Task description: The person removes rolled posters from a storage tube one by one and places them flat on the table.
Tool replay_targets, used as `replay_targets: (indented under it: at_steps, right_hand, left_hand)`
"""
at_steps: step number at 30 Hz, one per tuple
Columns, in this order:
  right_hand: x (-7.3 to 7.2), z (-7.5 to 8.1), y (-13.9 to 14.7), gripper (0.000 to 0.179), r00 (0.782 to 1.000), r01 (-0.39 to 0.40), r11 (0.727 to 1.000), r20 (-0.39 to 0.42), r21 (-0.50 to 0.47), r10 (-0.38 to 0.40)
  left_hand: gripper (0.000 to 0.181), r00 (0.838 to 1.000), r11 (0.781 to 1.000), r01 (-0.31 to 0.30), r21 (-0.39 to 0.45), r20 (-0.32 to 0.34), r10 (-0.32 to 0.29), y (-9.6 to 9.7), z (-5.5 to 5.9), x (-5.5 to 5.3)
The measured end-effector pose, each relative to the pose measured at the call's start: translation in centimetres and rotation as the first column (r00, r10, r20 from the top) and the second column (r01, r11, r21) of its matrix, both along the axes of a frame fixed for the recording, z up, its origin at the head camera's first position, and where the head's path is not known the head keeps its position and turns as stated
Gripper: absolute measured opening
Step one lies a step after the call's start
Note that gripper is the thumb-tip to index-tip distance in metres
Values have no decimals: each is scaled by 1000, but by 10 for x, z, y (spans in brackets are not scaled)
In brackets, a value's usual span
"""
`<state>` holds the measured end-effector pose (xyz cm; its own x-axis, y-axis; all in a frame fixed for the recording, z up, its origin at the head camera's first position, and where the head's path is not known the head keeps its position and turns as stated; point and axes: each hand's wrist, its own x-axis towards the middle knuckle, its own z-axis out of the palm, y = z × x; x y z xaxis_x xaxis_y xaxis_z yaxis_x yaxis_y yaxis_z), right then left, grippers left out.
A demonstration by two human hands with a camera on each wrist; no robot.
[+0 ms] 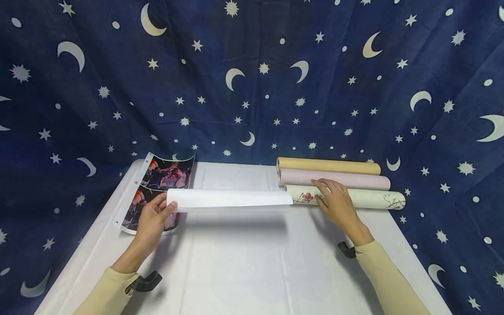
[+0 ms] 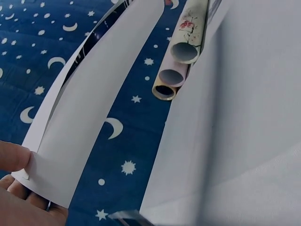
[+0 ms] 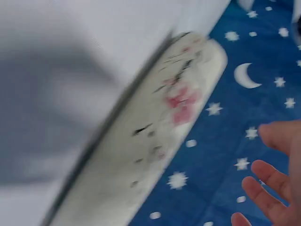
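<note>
My left hand (image 1: 151,218) pinches one end of a loosely curled white sheet of paper (image 1: 228,199) between thumb and fingers. That sheet stretches rightward above the table. In the left wrist view the paper (image 2: 89,108) is bowed, and a dark printed strip shows along one edge. My right hand (image 1: 336,203) hovers at a roll with a floral pattern (image 1: 374,199), its fingers spread and loosely bent, holding nothing. The right wrist view has the fingers apart from the floral roll (image 3: 155,136), which is blurred there.
Behind the floral roll lie a pink roll (image 1: 334,178) and a yellow roll (image 1: 330,165), side by side. A glossy printed sheet with dark pictures (image 1: 169,175) lies at the left on the white-covered table (image 1: 236,271). A blue curtain with moons and stars (image 1: 252,87) hangs around it.
</note>
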<state>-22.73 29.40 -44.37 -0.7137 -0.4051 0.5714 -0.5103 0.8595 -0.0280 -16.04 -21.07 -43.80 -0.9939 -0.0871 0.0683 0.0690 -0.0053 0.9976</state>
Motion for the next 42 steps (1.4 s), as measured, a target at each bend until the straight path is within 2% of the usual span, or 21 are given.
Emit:
replay_targets:
  at_steps: [7, 14, 22, 27, 30, 35, 39, 42]
  right_hand:
    - [28, 27, -24, 49, 995, -68, 988, -88, -139, 57]
    - [48, 41, -47, 43, 986, -138, 981, -108, -135, 124]
    - [53, 35, -71, 42, 966, -248, 968, -64, 29, 249]
    - [54, 27, -75, 47, 966, -249, 968, -68, 44, 251]
    - [53, 24, -75, 44, 964, -245, 968, -90, 52, 249]
    - [53, 21, -73, 33, 968, -222, 974, -108, 41, 225]
    - [53, 20, -70, 38, 972, -206, 977, -104, 50, 211]
    - [53, 19, -67, 43, 974, -214, 976, -69, 27, 216]
  left_hand:
    - [49, 1000, 998, 23, -50, 9, -22, 16, 1, -1]
    - [43, 998, 997, 42, -68, -45, -45, 39, 1, -10]
    - [40, 991, 988, 91, -126, -85, -102, 67, 5, -23]
    - [37, 985, 984, 122, -129, -105, -136, 81, 6, -26]
    - [36, 982, 981, 135, -143, -112, -151, 86, 5, -28]
    - [34, 978, 963, 123, -240, -138, -159, 87, 4, -31]
    - [28, 974, 949, 100, -298, -168, -155, 84, 6, -31]
    - [24, 967, 942, 109, -317, -184, -173, 82, 6, -31]
